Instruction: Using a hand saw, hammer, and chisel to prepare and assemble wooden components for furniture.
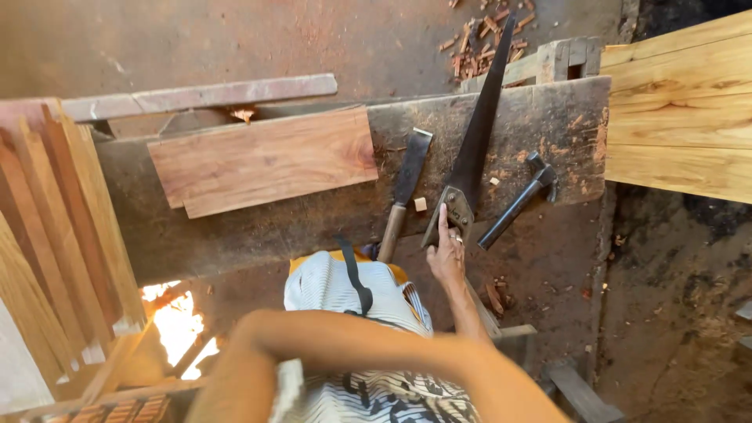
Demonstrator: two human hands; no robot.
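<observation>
The handsaw (473,149) lies on the dark bench (235,235), blade pointing away. The right hand (447,254) rests fingers outstretched on its handle, not yet gripping: picking it up seems the step in hand, and closing round the handle comes next. A chisel (406,192) lies just left, a hammer (517,202) right, a reddish board (262,160) farther left. The left hand is out of sight.
</observation>
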